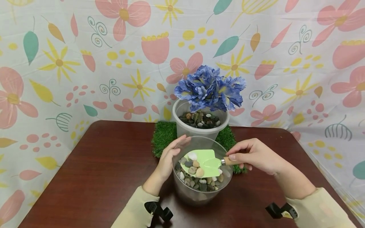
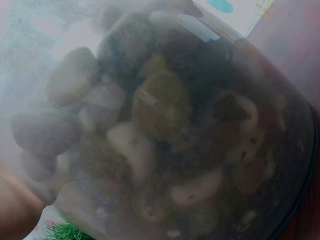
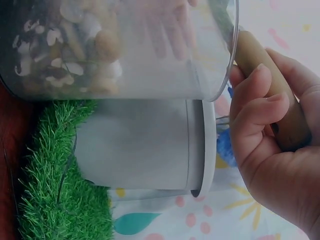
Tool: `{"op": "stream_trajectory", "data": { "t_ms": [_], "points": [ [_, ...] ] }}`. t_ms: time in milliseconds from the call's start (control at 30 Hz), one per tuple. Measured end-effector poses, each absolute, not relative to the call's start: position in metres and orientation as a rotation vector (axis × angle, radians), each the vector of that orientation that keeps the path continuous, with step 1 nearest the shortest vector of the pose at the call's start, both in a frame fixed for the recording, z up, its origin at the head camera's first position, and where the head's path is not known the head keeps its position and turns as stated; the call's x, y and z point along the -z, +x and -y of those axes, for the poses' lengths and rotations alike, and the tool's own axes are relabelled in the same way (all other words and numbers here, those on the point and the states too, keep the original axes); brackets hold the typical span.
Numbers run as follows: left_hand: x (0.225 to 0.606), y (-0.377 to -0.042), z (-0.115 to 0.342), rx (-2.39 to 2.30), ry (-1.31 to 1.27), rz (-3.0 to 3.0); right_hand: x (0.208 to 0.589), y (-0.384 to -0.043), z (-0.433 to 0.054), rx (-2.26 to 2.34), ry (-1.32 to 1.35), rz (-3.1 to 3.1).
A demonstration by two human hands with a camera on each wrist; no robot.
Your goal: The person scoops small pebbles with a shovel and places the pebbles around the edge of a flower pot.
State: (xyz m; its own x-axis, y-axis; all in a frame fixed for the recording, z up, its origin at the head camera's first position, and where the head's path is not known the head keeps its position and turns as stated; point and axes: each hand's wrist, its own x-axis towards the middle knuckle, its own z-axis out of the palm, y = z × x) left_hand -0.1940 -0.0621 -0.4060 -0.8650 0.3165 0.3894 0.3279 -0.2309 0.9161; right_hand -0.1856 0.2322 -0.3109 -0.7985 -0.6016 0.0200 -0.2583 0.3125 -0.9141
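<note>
My right hand [image 1: 258, 156] grips the wooden handle [image 3: 272, 85] of a small trowel with a light green blade [image 1: 212, 163]. Several pebbles [image 1: 196, 171] lie on the blade, which is inside a clear plastic bucket [image 1: 225, 186]. Under the blade, more mixed pebbles [image 1: 203, 186] fill the lower part of the bucket. Along the bucket's left side rests my left hand [image 1: 165, 163], its fairly straight fingers against the wall near the rim. Through the clear wall, the left wrist view shows stones [image 2: 162, 105] close up.
Behind the bucket, a pale grey pot [image 1: 196, 134] holds blue artificial flowers [image 1: 209, 87] and pebbles. It stands on a green artificial grass mat [image 1: 163, 139]. Dark brown wood forms the table [image 1: 99, 171], with a floral cloth [image 1: 114, 72] hanging behind it.
</note>
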Motion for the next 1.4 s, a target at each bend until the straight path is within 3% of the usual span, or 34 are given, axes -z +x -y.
{"op": "stream_trajectory", "data": {
  "t_ms": [933, 1400],
  "points": [
    [0.405, -0.192, 0.062, 2.369, -0.733, 1.959, 0.306, -0.187, -0.234, 1.664, -0.645, -2.372],
    [0.409, -0.196, 0.062, 2.336, -0.876, 1.872, 0.297, -0.19, -0.244, 1.694, -0.478, -2.491]
  ]
}}
